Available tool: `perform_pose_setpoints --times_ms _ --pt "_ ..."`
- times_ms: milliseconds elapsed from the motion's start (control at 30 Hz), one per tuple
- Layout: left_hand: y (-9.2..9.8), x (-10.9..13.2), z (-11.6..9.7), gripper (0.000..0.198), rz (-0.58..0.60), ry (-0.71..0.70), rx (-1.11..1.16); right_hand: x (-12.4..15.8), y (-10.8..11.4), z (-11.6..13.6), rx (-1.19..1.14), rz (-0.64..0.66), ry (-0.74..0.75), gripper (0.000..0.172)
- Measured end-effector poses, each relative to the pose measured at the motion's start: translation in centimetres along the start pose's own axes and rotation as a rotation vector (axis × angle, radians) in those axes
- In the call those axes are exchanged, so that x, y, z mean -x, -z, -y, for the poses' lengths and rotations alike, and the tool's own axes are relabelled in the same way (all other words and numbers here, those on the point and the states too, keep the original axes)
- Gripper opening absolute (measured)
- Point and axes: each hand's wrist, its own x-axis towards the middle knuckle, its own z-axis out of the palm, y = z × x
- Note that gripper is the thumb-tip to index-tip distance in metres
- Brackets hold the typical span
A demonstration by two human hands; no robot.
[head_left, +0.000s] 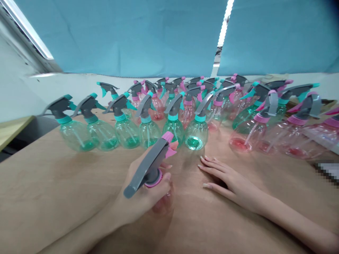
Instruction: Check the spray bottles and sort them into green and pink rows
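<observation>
My left hand (140,197) is wrapped round the neck of a pink spray bottle (165,203) with a grey and pink trigger head. The bottle's lower part shows beneath my fingers, near the tabletop; I cannot tell whether it touches the wood. To the right, my right hand (227,180) rests palm down with fingers stretched out, holding nothing. Just beyond its fingertips stands a green spray bottle (196,135) with a turquoise collar, the right end of a front row of green ones such as this green bottle (127,132). A pink spray bottle (249,135) stands beyond my right hand.
Behind the front row, more pink and green spray bottles crowd the wooden table (47,176). Several pink ones stand at the right, near a blurred, pixelated object (328,171). A blue curtain (132,38) hangs at the back. Another wooden surface (16,130) lies at far left.
</observation>
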Motion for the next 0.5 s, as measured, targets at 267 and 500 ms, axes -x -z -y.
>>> perform_pose_setpoints --times_ms 267,500 --pt "0.35 -0.04 -0.85 0.046 0.067 -0.026 0.087 0.11 -0.01 0.11 -0.004 -0.026 0.005 0.054" --pt "0.27 -0.27 -0.22 0.043 0.073 -0.043 0.101 -0.08 0.21 0.24 0.017 0.007 -0.007 0.055"
